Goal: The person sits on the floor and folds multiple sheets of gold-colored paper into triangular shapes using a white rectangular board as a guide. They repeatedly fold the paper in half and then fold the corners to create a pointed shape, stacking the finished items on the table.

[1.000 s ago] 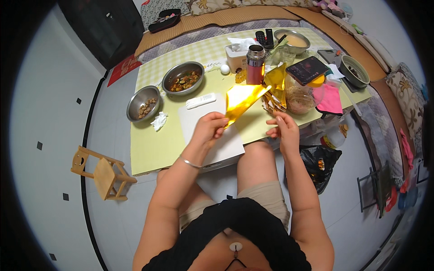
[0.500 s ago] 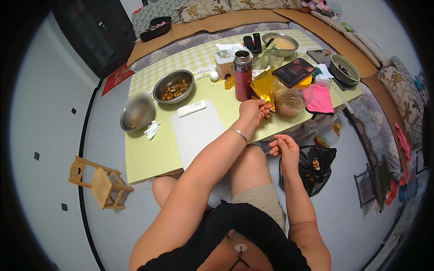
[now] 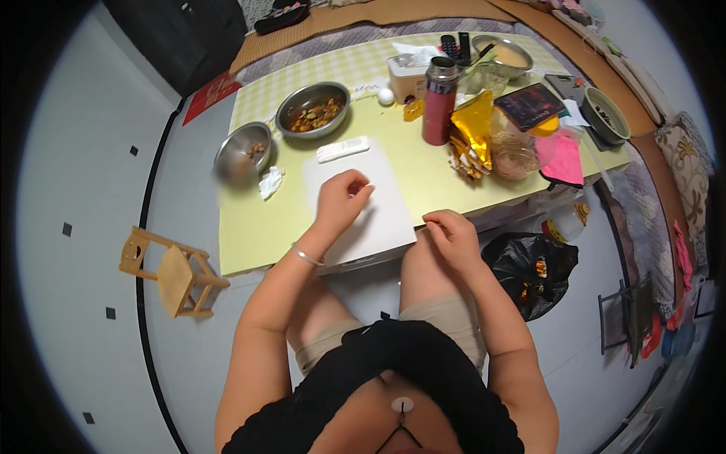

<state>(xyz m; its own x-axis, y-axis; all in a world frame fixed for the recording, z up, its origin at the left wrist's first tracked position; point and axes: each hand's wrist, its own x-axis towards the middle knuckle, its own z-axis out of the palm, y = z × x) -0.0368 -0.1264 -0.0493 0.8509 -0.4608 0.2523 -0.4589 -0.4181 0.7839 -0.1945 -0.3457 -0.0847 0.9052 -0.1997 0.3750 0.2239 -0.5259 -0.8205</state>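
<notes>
My left hand (image 3: 342, 203) hovers over a white board (image 3: 370, 219) on the table, its thumb and fingers pinched together. Anything between those fingertips is too small to make out. By the table's front edge, above my thigh, my right hand (image 3: 454, 236) has loosely bent fingers, the thumb apart from them, and holds nothing visible. A white bar-shaped object (image 3: 342, 149) lies on the far end of the board. Right of the board is a gold foil bag (image 3: 473, 130), with orange-and-white pieces (image 3: 469, 165) at its near end.
Two metal bowls with food, one larger (image 3: 313, 110) and one smaller (image 3: 243, 151), stand left. A crumpled tissue (image 3: 271, 182) lies near them. At right are a red thermos (image 3: 439, 106), a plastic tub (image 3: 516, 157) and a pink cloth (image 3: 561, 157). A black bag (image 3: 533, 276) sits on the floor.
My left hand has left the gold bag and moved left over the white board. My right hand has shifted left and slightly up, toward the table edge. The view has shifted.
</notes>
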